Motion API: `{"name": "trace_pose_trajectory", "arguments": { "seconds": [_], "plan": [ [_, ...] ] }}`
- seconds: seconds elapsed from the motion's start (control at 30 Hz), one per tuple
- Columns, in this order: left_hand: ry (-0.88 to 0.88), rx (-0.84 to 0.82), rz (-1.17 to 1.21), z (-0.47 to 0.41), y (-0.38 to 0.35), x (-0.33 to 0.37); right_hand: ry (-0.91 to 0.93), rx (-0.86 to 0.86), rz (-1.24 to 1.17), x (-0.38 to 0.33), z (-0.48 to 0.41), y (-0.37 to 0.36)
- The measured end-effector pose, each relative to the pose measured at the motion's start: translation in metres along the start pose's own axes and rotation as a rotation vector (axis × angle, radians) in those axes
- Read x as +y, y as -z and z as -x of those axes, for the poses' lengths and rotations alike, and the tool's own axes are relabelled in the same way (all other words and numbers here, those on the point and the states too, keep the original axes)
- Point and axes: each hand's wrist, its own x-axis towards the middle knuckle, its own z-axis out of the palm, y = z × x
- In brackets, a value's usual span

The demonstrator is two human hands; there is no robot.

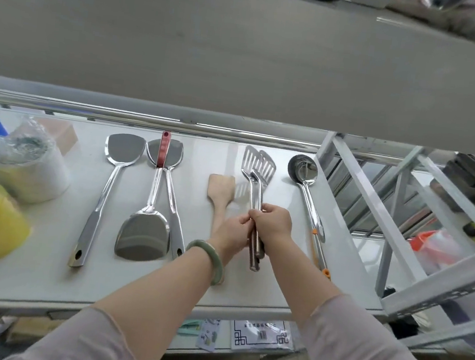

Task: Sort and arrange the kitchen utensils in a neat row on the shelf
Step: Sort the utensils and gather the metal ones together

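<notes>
Both hands, left hand [232,232] and right hand [272,223], fingers closed on handles of two slotted spatulas [258,164], held over shelf [44,277] between wooden spatula [221,187] and ladle [303,169]. Advise: stack heads flush, lay parallel to neighbours.

Both hands [251,228] meet, fingers pinched closed

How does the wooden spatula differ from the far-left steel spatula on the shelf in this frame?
The wooden spatula is pale, matte wood; the far-left steel spatula is shiny mirrored metal. The wooden one has a smaller, squarer blade, the steel one a wider, flared blade. The wooden one's handle is partly hidden by the left hand, while the steel one lies fully in view, with a hole at its handle end. Both lie flat, blades toward the back of the shelf.
</notes>
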Motion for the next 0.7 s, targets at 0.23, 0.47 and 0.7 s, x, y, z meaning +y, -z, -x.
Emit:
{"name": "trace_pose_trajectory", "arguments": {
  "seconds": [0.23,0.47,0.7],
  "plan": [
    [-0.014,0.024,-0.158,0.004,-0.033,-0.003,-0.006,0.063,0.107,0.018,-0.019,0.022],
    [-0.053,-0.066,-0.170,0.005,-0.046,-0.020,0.082,0.073,0.367,0.035,-0.039,0.033],
    [-0.015,-0.171,-0.282,0.002,-0.031,-0.016,0.090,0.072,0.686,0.043,-0.056,0.028]
  ]
}}
